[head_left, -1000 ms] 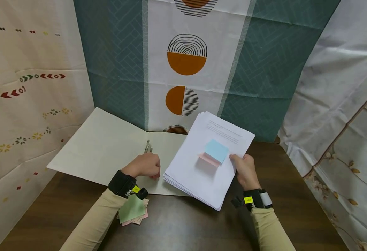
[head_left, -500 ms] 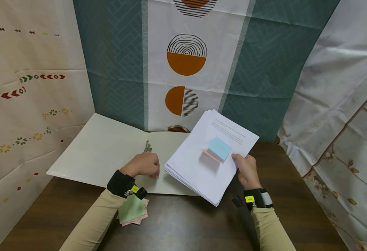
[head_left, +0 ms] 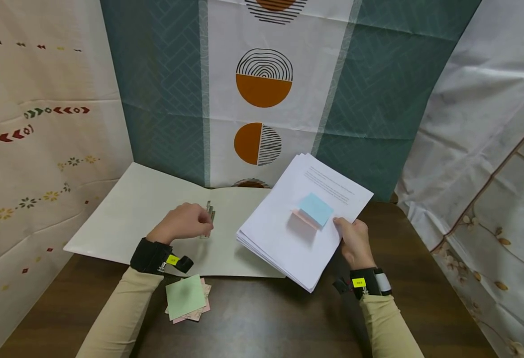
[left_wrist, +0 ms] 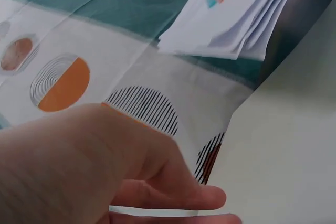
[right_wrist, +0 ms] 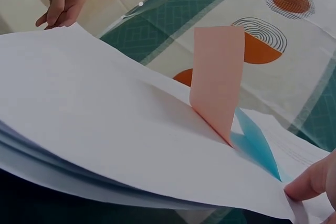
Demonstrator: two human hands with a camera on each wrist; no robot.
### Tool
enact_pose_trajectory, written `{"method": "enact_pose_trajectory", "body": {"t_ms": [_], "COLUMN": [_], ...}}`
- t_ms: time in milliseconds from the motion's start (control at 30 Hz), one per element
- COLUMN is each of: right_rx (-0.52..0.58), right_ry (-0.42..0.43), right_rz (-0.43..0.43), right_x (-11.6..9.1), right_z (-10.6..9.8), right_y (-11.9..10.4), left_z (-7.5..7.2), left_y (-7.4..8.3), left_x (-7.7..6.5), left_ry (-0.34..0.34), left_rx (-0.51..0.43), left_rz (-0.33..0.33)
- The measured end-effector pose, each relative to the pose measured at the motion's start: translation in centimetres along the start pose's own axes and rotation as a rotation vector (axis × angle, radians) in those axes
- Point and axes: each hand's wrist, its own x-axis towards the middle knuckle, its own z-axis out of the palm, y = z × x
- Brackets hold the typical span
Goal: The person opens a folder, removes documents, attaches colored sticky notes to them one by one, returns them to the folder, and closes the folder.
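Note:
My right hand [head_left: 355, 242] grips a stack of white printed paper [head_left: 284, 238] by its right edge, thumb on top, holding it tilted over the folder's right side. A blue sticky note [head_left: 316, 210] and a pink sticky note [right_wrist: 218, 77] stand up from the top sheet. Below lies an open white file folder [head_left: 150, 199] with a metal clip [head_left: 210, 211] near its fold. Beside this clip hovers my left hand [head_left: 183, 222], its fingers loosely bent. In the left wrist view nothing shows in the left fingers [left_wrist: 205, 198]. The clip is partly hidden behind them.
A small pile of square sticky notes, the green one [head_left: 185, 297] uppermost, lies on the dark wooden table [head_left: 253, 318] in front of the folder. Patterned cloth [head_left: 163, 99] hangs right behind the folder, with more drapes left and right.
My left hand has moved left and up from the folder's lower middle to beside the clip. My right hand has shifted the paper stack slightly up and to the right.

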Motion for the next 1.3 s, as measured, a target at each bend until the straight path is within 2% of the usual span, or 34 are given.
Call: {"method": "enact_pose_trajectory", "body": {"t_ms": [133, 200, 333, 500, 633, 733, 867, 1067, 1300], "right_rx": [-0.002, 0.001, 0.016, 0.020, 0.010, 0.004, 0.002, 0.009, 0.019], "right_ry": [0.002, 0.005, 0.007, 0.005, 0.005, 0.005, 0.005, 0.014, 0.003], "right_rz": [0.009, 0.008, 0.003, 0.003, 0.006, 0.010, 0.013, 0.012, 0.011], "right_x": [0.0, 0.0, -0.1, -0.2, -0.1, -0.1, -0.1, 0.0, 0.2], "right_z": [-0.1, 0.0, 0.0, 0.1, 0.0, 0.0, 0.0, -0.1, -0.4], "right_y": [-0.1, -0.2, -0.3, -0.5, -0.5, -0.5, -0.5, -0.4, -0.4], "left_z": [-0.6, -0.6, 0.0, 0.7, 1.5, 1.9, 2.0, 2.1, 2.9], "left_y": [-1.4, -1.7, -2.1, -2.4, -2.9, -3.4, -3.6, -3.0, -1.9], "left_x": [-0.4, -0.4, -0.3, -0.2, 0.0, 0.0, 0.0, -0.1, 0.6], "left_ry": [0.027, 0.017, -0.027, -0.036, -0.077, -0.112, -0.126, -0.127, -0.129], "left_rx": [0.035, 0.054, 0.089, 0.157, 0.210, 0.216, 0.190, 0.184, 0.235], "left_rz": [-0.026, -0.040, -0.091, -0.197, -0.241, -0.248, -0.249, -0.230, -0.233]}}
